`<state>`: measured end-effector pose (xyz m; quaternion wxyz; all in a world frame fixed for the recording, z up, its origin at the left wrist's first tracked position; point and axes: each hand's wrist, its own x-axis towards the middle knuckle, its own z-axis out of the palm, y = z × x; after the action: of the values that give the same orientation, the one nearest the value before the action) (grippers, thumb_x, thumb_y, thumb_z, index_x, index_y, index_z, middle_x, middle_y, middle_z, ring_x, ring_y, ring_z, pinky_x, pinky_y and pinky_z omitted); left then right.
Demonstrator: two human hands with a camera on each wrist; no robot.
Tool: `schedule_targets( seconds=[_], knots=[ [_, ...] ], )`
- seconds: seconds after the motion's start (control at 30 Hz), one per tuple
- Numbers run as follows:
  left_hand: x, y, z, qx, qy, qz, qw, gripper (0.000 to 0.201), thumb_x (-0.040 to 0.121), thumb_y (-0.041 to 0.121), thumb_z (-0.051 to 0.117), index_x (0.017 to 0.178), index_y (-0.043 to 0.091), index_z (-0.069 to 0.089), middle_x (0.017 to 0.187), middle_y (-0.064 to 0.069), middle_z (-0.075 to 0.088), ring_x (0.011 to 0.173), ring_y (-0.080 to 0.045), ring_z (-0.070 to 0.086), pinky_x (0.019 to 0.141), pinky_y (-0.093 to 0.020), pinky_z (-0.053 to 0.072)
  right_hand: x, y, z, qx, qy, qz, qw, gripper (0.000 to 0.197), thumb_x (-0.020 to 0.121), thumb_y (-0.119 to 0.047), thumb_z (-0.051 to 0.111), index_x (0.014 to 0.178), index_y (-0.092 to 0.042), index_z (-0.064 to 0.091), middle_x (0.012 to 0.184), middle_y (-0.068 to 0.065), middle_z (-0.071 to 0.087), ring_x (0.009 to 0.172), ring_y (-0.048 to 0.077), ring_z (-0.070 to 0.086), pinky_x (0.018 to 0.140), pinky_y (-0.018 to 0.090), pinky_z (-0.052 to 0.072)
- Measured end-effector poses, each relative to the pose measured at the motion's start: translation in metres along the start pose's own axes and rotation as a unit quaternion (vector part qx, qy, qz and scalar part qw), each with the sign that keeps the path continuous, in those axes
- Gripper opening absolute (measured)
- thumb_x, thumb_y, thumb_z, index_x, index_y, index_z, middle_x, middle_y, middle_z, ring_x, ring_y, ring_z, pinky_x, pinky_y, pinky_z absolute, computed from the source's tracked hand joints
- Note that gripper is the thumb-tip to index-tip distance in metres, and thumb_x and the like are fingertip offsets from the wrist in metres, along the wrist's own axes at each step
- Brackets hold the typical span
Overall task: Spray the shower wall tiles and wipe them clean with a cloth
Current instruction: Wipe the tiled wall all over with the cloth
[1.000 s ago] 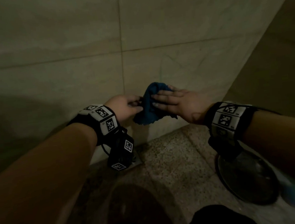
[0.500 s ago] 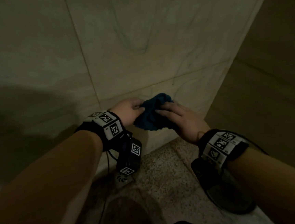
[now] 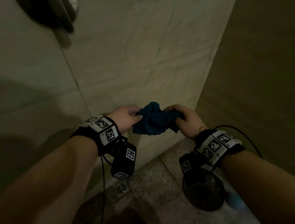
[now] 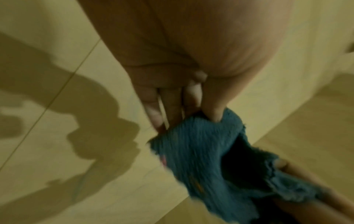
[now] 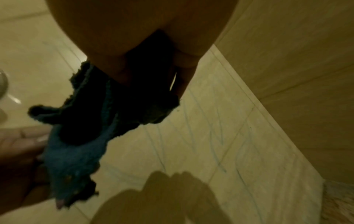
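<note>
We hold the cloth [image 3: 153,119] in both hands, left hand [image 3: 125,117] and right hand [image 3: 183,118], fingers [image 4: 213,104] curled tight on its ends, maybe opening it to wipe the wall [image 3: 137,50].

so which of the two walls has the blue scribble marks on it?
The lighter wall straight ahead, behind the blue cloth held by both hands; faint blue lines cross its tiles. The darker side wall to the right shows none.

the cloth [image 3: 152,119] is hanging between the left hand [image 3: 126,118] and right hand [image 3: 184,119], in front of the wall tiles [image 3: 137,50]; a floor drain [image 3: 120,188] is sitting below, left of a dark round object [image 3: 206,193].
</note>
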<state>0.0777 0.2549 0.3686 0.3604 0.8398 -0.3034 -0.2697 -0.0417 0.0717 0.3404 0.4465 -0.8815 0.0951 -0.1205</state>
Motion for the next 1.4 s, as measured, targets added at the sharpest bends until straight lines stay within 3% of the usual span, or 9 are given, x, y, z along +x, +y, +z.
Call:
schedule_targets(
  seconds=[0.13,0.23,0.37,0.5,0.63,0.9,1.0,1.27,1.4],
  knots=[
    [-0.030,0.072,-0.040,0.019,0.019,-0.011,1.000,0.038,0.094,0.018,0.056,0.129,0.009,0.047,0.123,-0.008,0.056,0.110,-0.024,0.056,0.097,-0.033,0.045,-0.007,-0.070,-0.053,0.043,0.000,-0.005,0.999,0.033,0.078,-0.003,0.039,0.096,-0.022,0.058,0.098,-0.001,0.063,0.087,0.013,0.059,0.069,0.011,0.047],
    [-0.055,0.120,-0.071,-0.002,0.030,0.035,0.999,0.069,0.088,0.011,0.063,0.144,0.029,0.027,0.130,-0.001,0.047,0.109,-0.023,0.056,0.090,-0.031,0.049,-0.010,-0.120,-0.088,0.048,0.012,-0.012,0.999,0.037,0.082,0.011,0.036,0.097,-0.015,0.059,0.097,0.002,0.063,0.085,0.015,0.058,0.067,0.012,0.047],
    [-0.084,0.169,-0.104,0.037,0.015,0.083,0.996,0.049,0.091,0.010,0.058,0.132,0.034,0.048,0.129,0.008,0.044,0.090,-0.010,0.056,0.074,-0.015,0.046,-0.016,-0.174,-0.118,0.050,0.035,-0.003,0.998,0.033,0.086,0.006,0.038,0.098,-0.014,0.061,0.092,-0.005,0.063,0.082,0.012,0.058,0.064,0.016,0.048],
    [-0.105,0.200,-0.129,0.063,0.002,0.105,0.992,0.044,0.090,0.021,0.063,0.131,0.026,0.049,0.139,0.005,0.043,0.106,-0.013,0.054,0.085,-0.024,0.047,-0.019,-0.217,-0.134,0.065,0.057,0.008,0.996,0.033,0.087,0.005,0.036,0.097,-0.014,0.062,0.091,-0.001,0.063,0.078,0.009,0.058,0.059,0.013,0.047],
    [-0.114,0.222,-0.147,0.162,0.016,0.134,0.977,0.048,0.085,0.025,0.068,0.129,0.024,0.049,0.142,0.002,0.042,0.123,-0.018,0.047,0.095,-0.024,0.037,-0.011,-0.245,-0.144,0.091,0.056,0.008,0.994,0.035,0.086,0.006,0.035,0.092,-0.015,0.062,0.093,0.007,0.064,0.083,0.020,0.059,0.067,0.026,0.050],
    [-0.092,0.267,-0.144,0.196,0.106,0.150,0.963,0.015,0.084,0.013,0.066,0.089,0.024,0.059,0.113,-0.002,0.059,0.109,-0.019,0.055,0.096,-0.034,0.045,0.026,-0.251,-0.193,0.219,0.017,-0.008,0.975,0.030,0.090,0.012,0.032,0.094,-0.001,0.059,0.079,0.008,0.061,0.066,0.012,0.060,0.051,0.014,0.046],
    [-0.079,0.285,-0.138,0.168,0.140,0.140,0.966,0.022,0.086,0.011,0.063,0.077,0.028,0.053,0.114,-0.007,0.059,0.108,-0.022,0.055,0.096,-0.035,0.044,0.045,-0.245,-0.217,0.257,-0.008,-0.022,0.966,0.030,0.090,0.013,0.030,0.099,0.003,0.057,0.079,0.010,0.060,0.057,0.005,0.062,0.050,0.014,0.047],
    [-0.059,0.303,-0.144,0.070,0.212,0.096,0.970,0.012,0.098,0.008,0.041,0.090,0.017,0.039,0.078,-0.004,0.046,0.077,-0.021,0.047,0.070,-0.033,0.043,0.083,-0.229,-0.244,0.042,-0.118,-0.072,0.990,0.027,0.084,0.007,0.046,0.091,-0.015,0.059,0.085,0.010,0.060,0.076,0.024,0.054,0.064,0.031,0.041],
    [-0.050,0.307,-0.147,-0.024,0.193,0.080,0.978,0.021,0.100,0.009,0.037,0.083,0.021,0.038,0.081,-0.008,0.045,0.071,-0.021,0.047,0.068,-0.039,0.048,0.079,-0.220,-0.239,0.132,-0.182,-0.010,0.974,0.051,0.056,-0.006,0.046,0.105,-0.017,0.056,0.094,0.011,0.059,0.077,0.025,0.054,0.058,0.024,0.040]
  ],
)
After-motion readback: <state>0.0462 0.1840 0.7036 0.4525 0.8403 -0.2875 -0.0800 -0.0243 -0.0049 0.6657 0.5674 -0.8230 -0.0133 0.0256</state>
